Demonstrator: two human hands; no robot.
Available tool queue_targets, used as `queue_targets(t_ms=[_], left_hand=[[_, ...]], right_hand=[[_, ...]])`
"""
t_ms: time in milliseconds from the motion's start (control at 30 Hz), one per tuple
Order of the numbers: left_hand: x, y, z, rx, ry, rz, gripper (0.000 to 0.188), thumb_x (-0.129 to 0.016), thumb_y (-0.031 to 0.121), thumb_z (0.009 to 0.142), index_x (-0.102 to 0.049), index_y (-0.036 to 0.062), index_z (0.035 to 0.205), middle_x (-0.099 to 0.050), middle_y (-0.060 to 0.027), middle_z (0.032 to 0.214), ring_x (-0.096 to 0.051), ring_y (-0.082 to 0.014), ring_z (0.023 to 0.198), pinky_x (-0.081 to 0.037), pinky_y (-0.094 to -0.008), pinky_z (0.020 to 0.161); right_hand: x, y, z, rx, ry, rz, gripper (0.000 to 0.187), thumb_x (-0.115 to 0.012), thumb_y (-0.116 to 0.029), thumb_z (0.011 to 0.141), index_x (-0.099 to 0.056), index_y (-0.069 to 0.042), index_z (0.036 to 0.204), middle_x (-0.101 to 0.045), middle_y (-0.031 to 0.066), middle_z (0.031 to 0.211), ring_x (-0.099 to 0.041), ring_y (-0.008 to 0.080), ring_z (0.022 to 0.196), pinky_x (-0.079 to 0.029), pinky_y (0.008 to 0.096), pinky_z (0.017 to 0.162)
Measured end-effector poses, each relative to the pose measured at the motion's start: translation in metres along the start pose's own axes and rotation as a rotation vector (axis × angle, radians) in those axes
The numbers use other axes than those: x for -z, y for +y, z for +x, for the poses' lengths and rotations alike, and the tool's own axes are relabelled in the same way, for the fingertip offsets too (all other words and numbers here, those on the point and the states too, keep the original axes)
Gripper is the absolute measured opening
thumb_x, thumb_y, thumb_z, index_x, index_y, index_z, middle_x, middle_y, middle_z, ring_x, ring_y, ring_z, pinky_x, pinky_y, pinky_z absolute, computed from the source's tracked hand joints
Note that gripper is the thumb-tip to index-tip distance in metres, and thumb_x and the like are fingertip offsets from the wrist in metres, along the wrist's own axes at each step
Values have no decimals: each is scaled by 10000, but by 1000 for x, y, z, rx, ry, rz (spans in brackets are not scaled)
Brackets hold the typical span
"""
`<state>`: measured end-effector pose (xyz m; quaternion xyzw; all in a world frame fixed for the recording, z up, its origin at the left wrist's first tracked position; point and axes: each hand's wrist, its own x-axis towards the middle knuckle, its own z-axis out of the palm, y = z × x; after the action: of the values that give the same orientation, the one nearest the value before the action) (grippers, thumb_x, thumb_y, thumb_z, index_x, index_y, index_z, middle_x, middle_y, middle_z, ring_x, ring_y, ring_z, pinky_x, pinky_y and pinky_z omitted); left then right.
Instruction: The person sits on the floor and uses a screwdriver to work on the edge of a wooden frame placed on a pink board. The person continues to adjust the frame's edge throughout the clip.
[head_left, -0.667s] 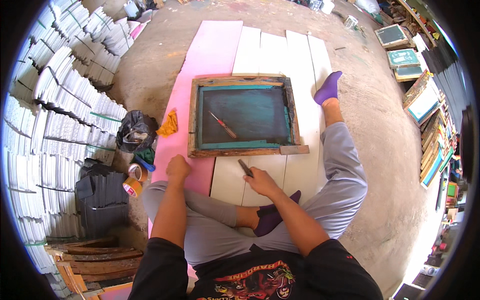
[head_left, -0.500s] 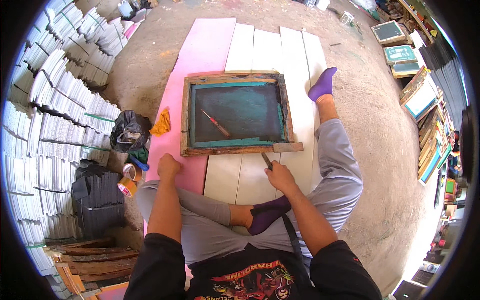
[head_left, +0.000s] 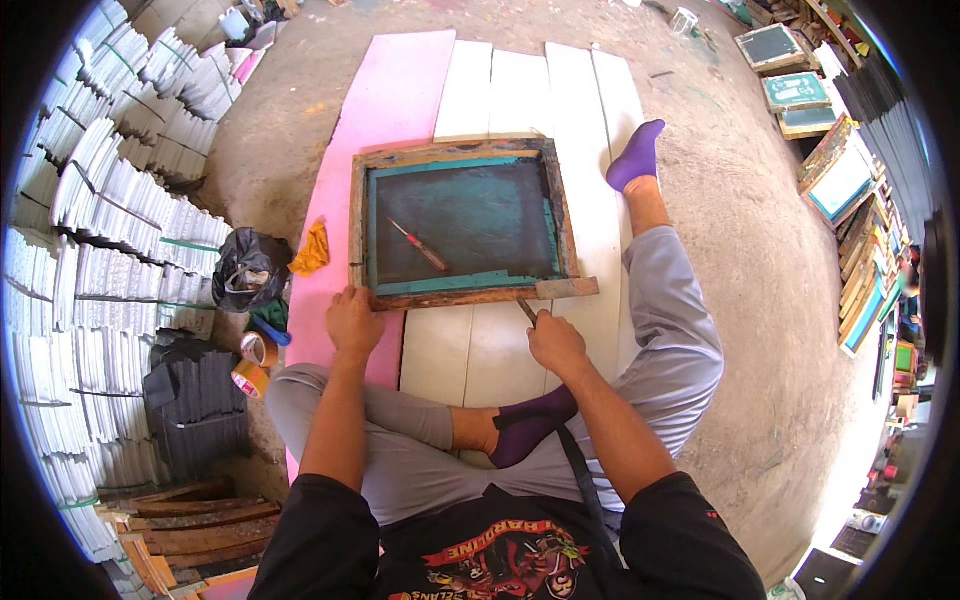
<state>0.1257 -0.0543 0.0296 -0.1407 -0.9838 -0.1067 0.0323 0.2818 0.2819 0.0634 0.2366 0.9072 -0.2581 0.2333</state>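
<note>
A wooden silk-screen frame with dark, teal-edged mesh lies flat in front of me. On its mesh rests a screwdriver with a red handle and a thin metal shaft. My left hand is closed at the frame's near left corner, fingertips against the wood. My right hand grips a narrow dark tool whose tip points at the frame's near edge; its kind is unclear. Close to that tip, a short wooden strip lies along the near right corner and juts past it.
Pink and white boards lie under the frame. An orange cloth, a black plastic bag and tape rolls are at left, beside stacked white sheets. More framed screens lean at right. My socked foot rests beside the boards.
My left hand has moved forward from the pink board to the frame's near left corner. My right hand stays near the frame's near edge with the dark tool. The view has shifted slightly.
</note>
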Motion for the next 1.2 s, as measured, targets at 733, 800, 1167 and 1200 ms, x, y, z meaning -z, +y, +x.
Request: queue_targets(t_ms=[733, 800, 1167, 1200], left_hand=[[-13, 41, 4, -208, -29, -186, 432, -933, 177, 694, -696, 136, 1052, -649, -64, 1085, -599, -333, 1088, -497, -488, 958], [-12, 42, 4, -201, -39, -191, 434, -935, 179, 694, -697, 134, 1055, -650, -63, 1086, -598, -332, 1087, -497, -487, 958], [-14, 41, 4, -201, -52, -210, 432, -936, 141, 694, -708, 116, 1059, -662, -80, 1079, -598, -350, 1067, -510, -472, 951], [-14, 42, 4, -201, -53, -214, 432, -936, 135, 692, -708, 112, 1059, -664, -80, 1077, -599, -351, 1063, -512, -468, 950]], right_hand=[[-35, 6, 12, -118, 2, 375, 315, -646, -255, 1030, -613, 58, 1051, -700, 211, 810, -713, 342, 623, -575, 472, 596], [-37, 1, 12, -105, 57, 237, 319, -630, -260, 1028, -618, 54, 1079, -727, 271, 891, -742, 421, 754, -590, 524, 721], [-33, -29, -2, -252, 78, 126, 357, -582, -160, 975, -578, 21, 1283, -721, 351, 1147, -710, 528, 1097, -544, 616, 988], [-34, -29, -1, -254, 83, 123, 360, -584, -153, 968, -579, 20, 1285, -723, 351, 1140, -710, 528, 1094, -546, 615, 987]])
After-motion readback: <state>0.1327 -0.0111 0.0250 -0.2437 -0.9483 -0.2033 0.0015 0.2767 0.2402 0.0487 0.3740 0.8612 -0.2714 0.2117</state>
